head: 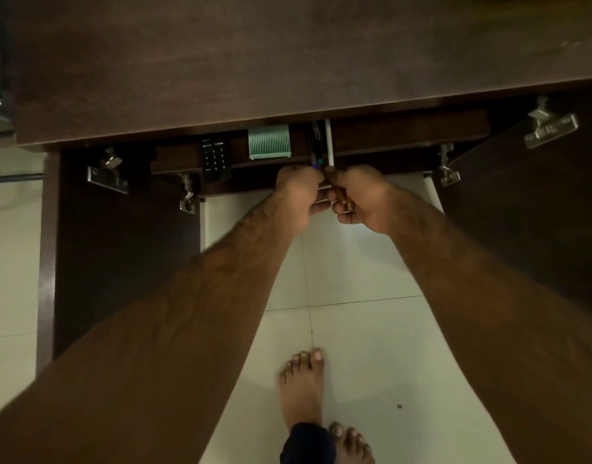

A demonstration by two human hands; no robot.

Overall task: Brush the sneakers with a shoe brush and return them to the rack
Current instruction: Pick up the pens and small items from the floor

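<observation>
Head view: the right hand (363,195) is gripping a brown item (343,199) at the shelf (408,137) edge, with the left hand (298,190) touching alongside, its fingers (318,205) curling round contents I cannot tell.

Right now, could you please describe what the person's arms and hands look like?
The left forearm and right forearm are bare and hairy, with no sleeves in view. The left hand and right hand show no gloves, rings or watch.
</observation>
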